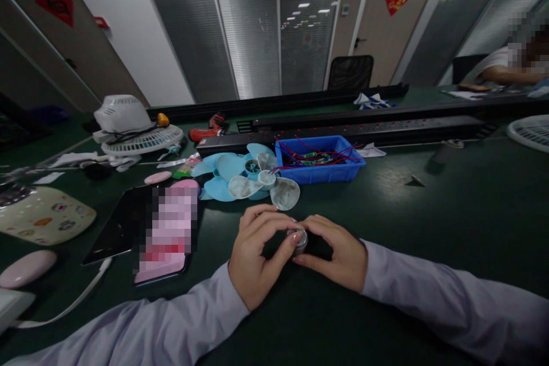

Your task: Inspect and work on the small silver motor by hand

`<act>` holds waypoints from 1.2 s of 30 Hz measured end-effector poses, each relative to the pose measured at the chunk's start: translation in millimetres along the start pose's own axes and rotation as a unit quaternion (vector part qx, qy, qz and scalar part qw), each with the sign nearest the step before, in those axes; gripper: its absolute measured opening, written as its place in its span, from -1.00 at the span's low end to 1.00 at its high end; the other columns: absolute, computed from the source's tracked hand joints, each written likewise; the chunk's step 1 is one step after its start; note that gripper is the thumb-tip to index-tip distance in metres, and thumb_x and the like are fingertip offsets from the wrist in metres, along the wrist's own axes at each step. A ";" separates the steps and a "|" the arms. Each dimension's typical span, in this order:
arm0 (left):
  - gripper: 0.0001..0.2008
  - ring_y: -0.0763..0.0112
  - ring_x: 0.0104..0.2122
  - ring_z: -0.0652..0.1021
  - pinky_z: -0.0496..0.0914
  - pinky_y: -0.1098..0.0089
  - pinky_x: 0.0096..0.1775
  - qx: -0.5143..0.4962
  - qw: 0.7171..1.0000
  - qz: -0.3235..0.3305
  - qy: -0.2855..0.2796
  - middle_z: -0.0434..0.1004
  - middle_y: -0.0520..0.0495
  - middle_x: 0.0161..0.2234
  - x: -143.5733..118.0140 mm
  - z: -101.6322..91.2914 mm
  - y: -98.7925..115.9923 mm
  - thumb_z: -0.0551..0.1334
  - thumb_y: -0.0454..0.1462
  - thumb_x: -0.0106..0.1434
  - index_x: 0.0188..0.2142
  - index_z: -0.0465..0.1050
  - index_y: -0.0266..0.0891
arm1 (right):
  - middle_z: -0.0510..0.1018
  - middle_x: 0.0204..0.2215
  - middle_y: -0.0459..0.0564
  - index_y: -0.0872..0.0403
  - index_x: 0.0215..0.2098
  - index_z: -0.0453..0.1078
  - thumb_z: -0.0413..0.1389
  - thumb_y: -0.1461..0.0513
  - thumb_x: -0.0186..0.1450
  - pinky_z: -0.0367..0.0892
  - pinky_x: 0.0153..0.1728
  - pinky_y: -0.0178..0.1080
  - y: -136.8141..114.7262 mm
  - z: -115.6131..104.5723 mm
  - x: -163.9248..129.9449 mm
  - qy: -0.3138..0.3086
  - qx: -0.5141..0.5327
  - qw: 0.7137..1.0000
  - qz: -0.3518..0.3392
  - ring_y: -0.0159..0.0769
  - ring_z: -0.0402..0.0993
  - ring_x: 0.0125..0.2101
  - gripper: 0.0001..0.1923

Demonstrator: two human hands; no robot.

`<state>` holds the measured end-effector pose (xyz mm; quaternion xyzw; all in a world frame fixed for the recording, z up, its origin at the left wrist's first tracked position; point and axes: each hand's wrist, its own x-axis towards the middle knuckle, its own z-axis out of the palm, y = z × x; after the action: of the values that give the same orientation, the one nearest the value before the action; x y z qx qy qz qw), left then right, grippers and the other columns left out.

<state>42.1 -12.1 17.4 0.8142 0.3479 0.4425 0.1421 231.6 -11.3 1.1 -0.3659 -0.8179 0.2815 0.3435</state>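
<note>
Two hands, left hand (253,257) and right hand (338,254), clamp their fingers on a small metal cylinder (299,238) above the green counter (429,211), near fan blades (246,177).

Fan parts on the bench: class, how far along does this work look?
Done: fan blades lie loose on the green table, off any fan. In hand: left hand and right hand pinch a small round metal part. Left: wired boards fill the blue bin, untouched.
</note>
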 end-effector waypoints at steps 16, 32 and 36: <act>-0.83 0.22 -0.07 0.41 0.32 0.12 -0.02 -0.016 1.000 -0.022 0.005 0.60 -0.02 -0.20 1.8 0.4 -1.8 0.28 -0.32 0.18 -0.22 0.57 -0.08 | 0.45 -0.33 -0.01 0.11 -0.19 0.39 0.22 0.19 0.19 0.27 -0.25 -0.18 -0.7 -0.1 0.6 -0.001 -0.001 1.000 0.002 -0.22 0.36 -0.27 -0.76; -0.82 0.22 -0.09 0.42 0.35 0.15 -0.06 0.010 0.997 0.005 0.081 0.59 -0.02 -0.26 4.1 -8.0 -3.9 0.30 -0.32 0.17 -0.23 0.58 -0.05 | 0.48 -0.28 0.01 0.11 -0.11 0.37 0.23 0.17 0.19 0.30 -0.22 -0.15 -1.6 -0.8 -0.6 -0.003 0.001 1.000 0.008 -0.21 0.38 -0.26 -0.68; -0.82 0.25 -0.17 0.43 0.38 0.22 -0.17 0.068 0.997 -0.008 0.028 0.54 -0.02 -0.34 -10.7 -22.9 -14.3 0.29 -0.28 0.19 -0.21 0.58 0.00 | 0.50 -0.24 0.02 0.10 -0.07 0.36 0.23 0.19 0.19 0.30 -0.17 -0.15 -5.0 -3.3 0.1 -0.017 0.003 1.000 0.026 -0.21 0.39 -0.21 -0.65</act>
<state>13.1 -11.0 16.1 0.8065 0.3874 0.4394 0.0805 232.0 -13.4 6.7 -0.3809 -0.8131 0.2985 0.3236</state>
